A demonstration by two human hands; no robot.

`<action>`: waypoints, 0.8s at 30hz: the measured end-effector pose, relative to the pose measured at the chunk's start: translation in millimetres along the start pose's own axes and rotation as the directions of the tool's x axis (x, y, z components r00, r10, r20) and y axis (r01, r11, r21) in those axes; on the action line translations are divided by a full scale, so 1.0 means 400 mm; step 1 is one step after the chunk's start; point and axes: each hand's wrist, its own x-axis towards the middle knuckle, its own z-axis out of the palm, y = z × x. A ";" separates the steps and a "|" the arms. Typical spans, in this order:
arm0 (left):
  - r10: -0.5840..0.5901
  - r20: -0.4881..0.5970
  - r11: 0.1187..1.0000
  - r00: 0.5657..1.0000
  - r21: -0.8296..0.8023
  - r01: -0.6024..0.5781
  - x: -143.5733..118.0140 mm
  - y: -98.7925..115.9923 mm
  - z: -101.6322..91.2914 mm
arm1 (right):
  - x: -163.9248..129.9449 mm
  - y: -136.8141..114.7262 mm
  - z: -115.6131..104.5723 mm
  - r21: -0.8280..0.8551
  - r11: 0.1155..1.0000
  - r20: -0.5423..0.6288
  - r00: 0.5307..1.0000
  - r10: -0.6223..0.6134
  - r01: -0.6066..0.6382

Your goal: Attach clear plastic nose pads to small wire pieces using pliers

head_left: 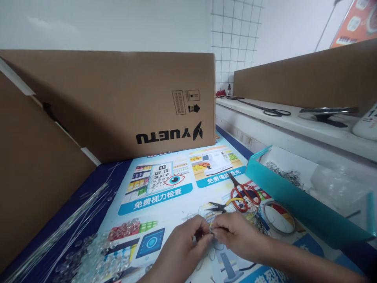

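Observation:
My left hand (188, 243) and my right hand (235, 234) meet fingertip to fingertip low in the middle of the view. Both are closed in a pinch on a thin wire (212, 255), whose fine loops show above and below the fingers. The exact spot they grip is partly hidden. Just beyond them lie small yellow-handled pliers (226, 205) with dark jaws. Red-handled scissors (243, 192) rest behind the pliers. Clear and smoky beads (97, 255) are heaped on the printed sheet to the left of my left hand.
A roll of tape (278, 217) lies right of my hands. Beside it a teal box (294, 204) holds tangled wire and a clear plastic bag. Long thin strands (67, 220) lie along the left. A cardboard box (141, 102) stands behind; a white ledge (318, 129) carries black scissors.

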 end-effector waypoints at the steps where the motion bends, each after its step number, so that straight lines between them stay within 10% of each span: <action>1: -0.002 0.007 1.000 1.000 -0.011 0.002 -0.001 0.000 0.000 | 0.000 -0.002 0.000 -0.008 1.000 0.001 1.000 -0.004 0.004; 12: 0.040 -0.103 0.977 0.994 -0.206 -0.061 0.001 -0.036 0.009 | 0.007 0.012 0.018 0.298 0.954 0.083 0.997 -0.005 -0.020; 24: 0.095 0.009 0.963 0.995 0.253 -0.094 -0.014 -0.009 -0.007 | -0.004 -0.019 -0.025 -0.293 0.943 0.168 0.979 -0.114 0.160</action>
